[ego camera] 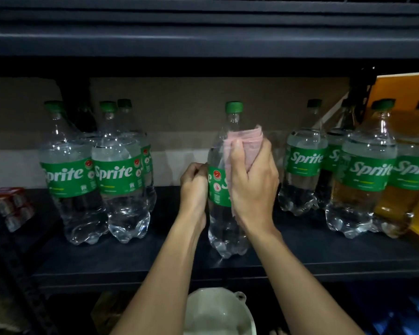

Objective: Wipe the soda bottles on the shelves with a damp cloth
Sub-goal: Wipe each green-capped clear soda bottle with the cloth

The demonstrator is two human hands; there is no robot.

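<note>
The right hand [250,182] presses a folded pink cloth [247,145] against the shoulder of 1 Sprite bottle [221,189], fingers wrapped shut around cloth and bottle. The left hand [194,187] clasps the bottle's left side at the label. It stands upright mid-shelf [136,259], dark metal, between other Sprite bottles [117,175]; a white basin [218,313] sits below.

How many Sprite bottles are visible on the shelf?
At least 9: three at left, one held at center, five at right; dark shapes behind may hide more.
</note>
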